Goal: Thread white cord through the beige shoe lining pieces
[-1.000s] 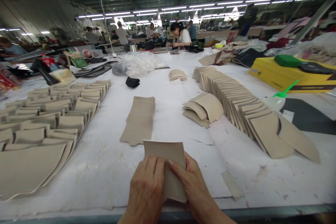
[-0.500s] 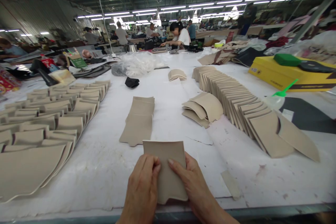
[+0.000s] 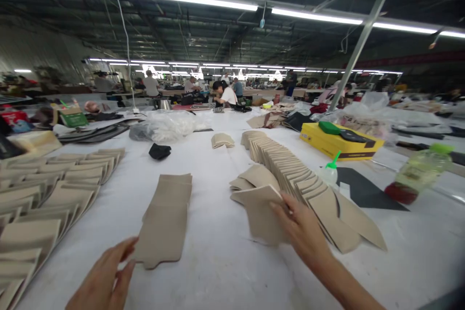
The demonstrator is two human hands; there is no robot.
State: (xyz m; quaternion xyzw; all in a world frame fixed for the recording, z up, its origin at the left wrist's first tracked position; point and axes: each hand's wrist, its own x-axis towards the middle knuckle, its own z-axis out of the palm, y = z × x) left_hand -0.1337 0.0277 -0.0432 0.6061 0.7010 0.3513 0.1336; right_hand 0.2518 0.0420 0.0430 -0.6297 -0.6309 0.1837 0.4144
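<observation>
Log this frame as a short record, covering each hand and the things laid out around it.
Left hand: at the near left corner of the overlapping flat pieces; contact unclear
Right hand: gripping a beige piece by its right edge
Just beyond held piece: small loose pile
Left side: rows of curved pieces
Right side: long overlapping row, yellow box, green-capped bottle
Farther back: clear plastic bag
Surface: white table

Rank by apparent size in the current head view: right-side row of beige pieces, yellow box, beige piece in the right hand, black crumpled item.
1. Row of beige pieces
2. Yellow box and beige piece in the right hand: too close to rank; the piece is nearer the camera
3. Black crumpled item
</observation>
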